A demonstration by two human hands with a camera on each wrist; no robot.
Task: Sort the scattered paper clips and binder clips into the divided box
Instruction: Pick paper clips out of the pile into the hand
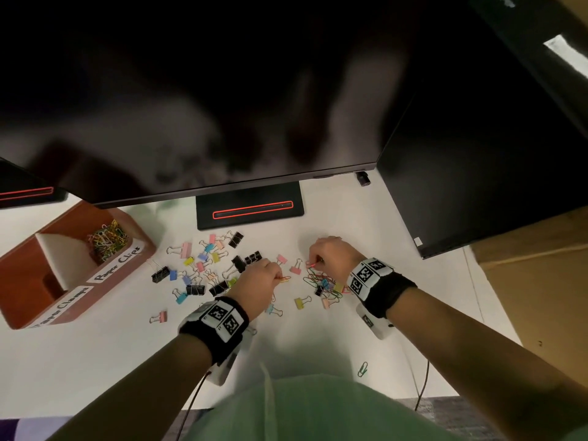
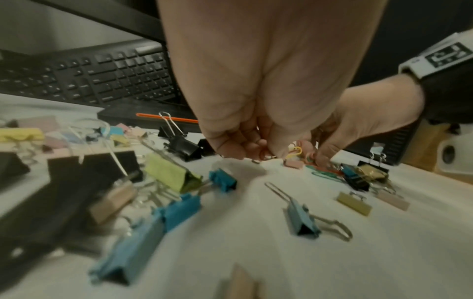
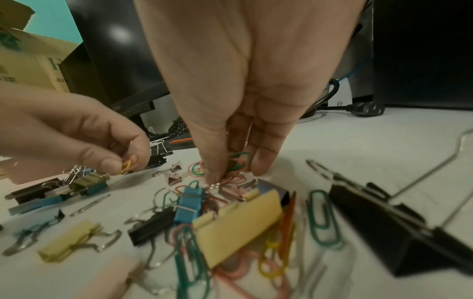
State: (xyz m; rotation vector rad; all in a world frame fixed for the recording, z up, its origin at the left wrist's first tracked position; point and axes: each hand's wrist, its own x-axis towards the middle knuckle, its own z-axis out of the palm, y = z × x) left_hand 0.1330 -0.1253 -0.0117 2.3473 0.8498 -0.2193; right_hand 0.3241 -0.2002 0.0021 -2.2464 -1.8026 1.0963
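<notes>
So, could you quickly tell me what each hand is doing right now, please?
Left hand: pinching a yellow paper clip.
Right hand: pinching paper clips from the pile.

Binder clips (image 1: 203, 265) crowd path to divided box (image 1: 28, 275), monitor (image 1: 191, 90) overhangs

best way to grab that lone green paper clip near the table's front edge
The green paper clip lies flat and alone on the white table, so come straight down from above and pinch across its long sides with thumb and fingertip, or slide it off the near edge.
</notes>
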